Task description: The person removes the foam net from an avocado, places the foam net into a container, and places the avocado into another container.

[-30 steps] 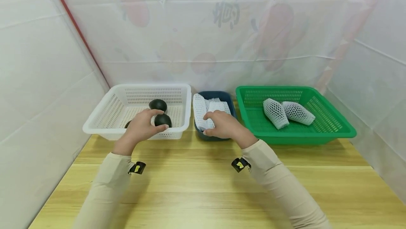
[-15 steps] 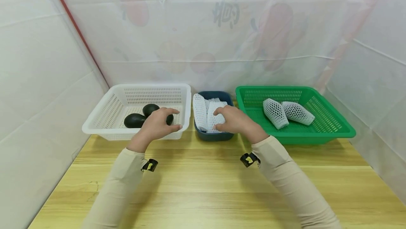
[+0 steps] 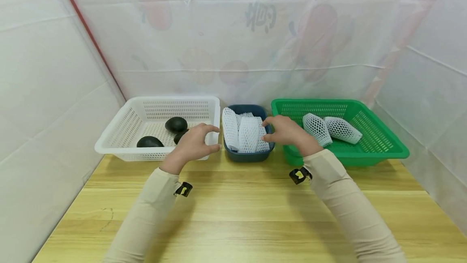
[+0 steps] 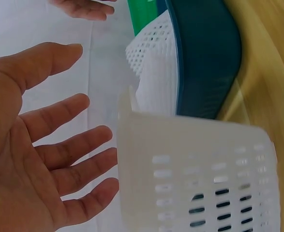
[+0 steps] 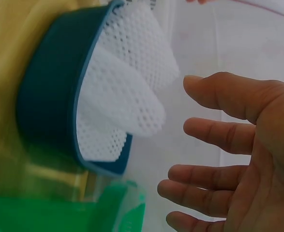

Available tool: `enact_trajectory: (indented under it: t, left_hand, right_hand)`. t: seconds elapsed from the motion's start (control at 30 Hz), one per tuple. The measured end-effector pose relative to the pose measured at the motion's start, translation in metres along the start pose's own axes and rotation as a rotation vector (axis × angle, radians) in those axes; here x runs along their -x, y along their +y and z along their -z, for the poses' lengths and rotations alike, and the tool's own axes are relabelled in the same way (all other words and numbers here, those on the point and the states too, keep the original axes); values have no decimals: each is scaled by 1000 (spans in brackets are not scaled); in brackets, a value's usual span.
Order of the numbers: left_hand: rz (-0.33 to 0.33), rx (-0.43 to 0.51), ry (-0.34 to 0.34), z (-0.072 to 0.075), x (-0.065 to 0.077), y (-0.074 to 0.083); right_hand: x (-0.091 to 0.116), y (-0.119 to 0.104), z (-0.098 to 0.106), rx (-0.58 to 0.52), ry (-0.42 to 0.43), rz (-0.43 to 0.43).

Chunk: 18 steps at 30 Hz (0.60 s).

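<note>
My left hand [image 3: 193,145] is over the front right corner of the white basket [image 3: 109,135], thumb and fingers spread and holding nothing. Behind it, partly covered by the hand, is one dark avocado [image 3: 179,136]; two more, a rear avocado [image 3: 176,124] and a front-left avocado [image 3: 150,142], lie in the same basket. My right hand [image 3: 286,131] hovers at the right rim of the dark blue bin [image 3: 248,157], its fingers parted around nothing. White foam net sleeves [image 3: 249,134] fill that bin, and in the right wrist view some sleeves [image 5: 122,92] stick out past its rim.
A green basket [image 3: 386,143] on the right holds two net-wrapped pieces, a left one [image 3: 316,130] and a right one [image 3: 343,129]. All the containers stand along the back of the wooden table [image 3: 233,214], against a white sheet [image 3: 226,32].
Both hands have moved to the right, the left from above the avocados, the right from above the sleeves. The avocados have shifted in the white basket.
</note>
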<state>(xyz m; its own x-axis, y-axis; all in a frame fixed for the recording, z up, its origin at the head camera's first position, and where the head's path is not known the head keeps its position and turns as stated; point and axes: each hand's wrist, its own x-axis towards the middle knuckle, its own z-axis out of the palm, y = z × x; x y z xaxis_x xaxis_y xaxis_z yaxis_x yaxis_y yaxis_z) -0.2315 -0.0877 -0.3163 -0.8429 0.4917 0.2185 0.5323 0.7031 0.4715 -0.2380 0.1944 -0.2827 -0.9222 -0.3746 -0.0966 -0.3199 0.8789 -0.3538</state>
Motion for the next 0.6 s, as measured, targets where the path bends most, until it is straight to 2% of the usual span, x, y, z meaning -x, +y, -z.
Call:
enact_trajectory:
  t: [0.6]
  left_hand:
    - [-112,24,-22,-20,-10,19]
  right_hand:
    - [0,37,21,5,7,-64]
